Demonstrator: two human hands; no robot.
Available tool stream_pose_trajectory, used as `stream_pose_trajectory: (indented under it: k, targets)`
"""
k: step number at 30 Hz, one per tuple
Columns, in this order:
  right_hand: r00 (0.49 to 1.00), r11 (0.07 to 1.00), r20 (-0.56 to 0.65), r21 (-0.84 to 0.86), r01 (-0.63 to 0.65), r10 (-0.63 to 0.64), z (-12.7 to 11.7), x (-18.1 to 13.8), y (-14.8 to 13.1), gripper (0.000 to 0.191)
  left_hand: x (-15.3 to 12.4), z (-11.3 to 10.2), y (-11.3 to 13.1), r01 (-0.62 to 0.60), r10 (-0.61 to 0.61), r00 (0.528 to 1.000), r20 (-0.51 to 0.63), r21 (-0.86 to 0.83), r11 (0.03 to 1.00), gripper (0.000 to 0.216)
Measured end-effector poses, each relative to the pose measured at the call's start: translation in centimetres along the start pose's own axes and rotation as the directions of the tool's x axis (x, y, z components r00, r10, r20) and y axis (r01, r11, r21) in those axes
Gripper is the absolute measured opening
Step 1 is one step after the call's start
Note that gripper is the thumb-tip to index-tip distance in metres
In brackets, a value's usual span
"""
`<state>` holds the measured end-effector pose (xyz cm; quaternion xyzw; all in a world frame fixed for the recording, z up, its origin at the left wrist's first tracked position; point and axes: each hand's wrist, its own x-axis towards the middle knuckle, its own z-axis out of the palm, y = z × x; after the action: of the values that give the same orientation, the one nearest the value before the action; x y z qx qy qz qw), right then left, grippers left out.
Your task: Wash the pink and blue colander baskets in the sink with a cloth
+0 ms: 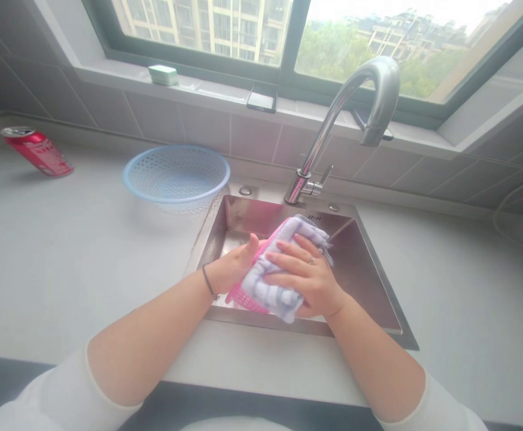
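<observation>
Pink perforated plastic basket [242,297], held between both hands above the stainless steel sink [364,269], slants away rightward: the left hand [234,266] grips its near end, while the right hand [309,281], fingers barely bent, clamps a lilac-and-white cloth [274,293] over it.

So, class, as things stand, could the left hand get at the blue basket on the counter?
Probably not yet: the left hand holds the pink basket over the sink, while the right hand presses a cloth on it. Nothing stands between it and the blue basket, though.
</observation>
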<state>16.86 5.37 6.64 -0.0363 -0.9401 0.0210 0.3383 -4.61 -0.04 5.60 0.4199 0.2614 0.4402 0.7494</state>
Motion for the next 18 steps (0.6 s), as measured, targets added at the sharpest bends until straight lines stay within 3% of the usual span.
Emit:
stream_pose_trajectory:
  k: [2,3,5,7,10,13,16,18]
  targets:
    - [0.98,0.981,-0.103,0.11,-0.16,0.172,-0.1,-0.4,1.0,0.041,0.1,0.0,-0.1,-0.011,0.012,0.999,0.041,-0.007,1.0,0.095]
    - [0.942,0.942,-0.149,0.199,-0.268,0.3,0.0,-0.7,1.5,0.042,0.2,0.1,-0.1,-0.009,0.009,0.998,0.065,-0.013,1.0,0.096]
    - [0.801,0.781,-0.187,0.427,-0.455,0.569,0.2,-1.2,2.5,0.041,0.2,0.3,-0.2,0.009,-0.006,0.995,0.1,-0.036,0.999,0.099]
    - [0.634,0.557,-0.141,0.643,-0.525,0.761,0.8,-1.4,2.9,0.039,0.2,0.4,-0.1,0.034,-0.024,0.992,0.121,-0.078,0.996,0.101]
    - [0.401,0.285,-0.091,0.843,-0.456,0.911,1.7,-1.4,3.3,0.035,-0.1,0.2,0.1,0.069,-0.046,0.987,0.153,-0.148,0.987,0.083]
    - [0.209,0.145,-0.077,0.932,-0.333,0.975,2.5,-1.5,4.1,0.033,-0.7,-0.2,0.5,0.113,-0.092,0.984,0.151,-0.14,0.984,0.074]
    - [0.086,0.071,-0.053,0.973,-0.221,0.995,2.8,-2.0,5.2,0.035,-1.1,-0.7,0.7,0.18,-0.167,0.979,0.119,-0.111,0.977,0.068]
    - [0.045,0.078,-0.07,0.978,-0.196,0.996,2.8,-2.3,5.6,0.036,-1.1,-0.8,0.6,0.211,-0.202,0.975,0.088,-0.114,0.971,0.056]
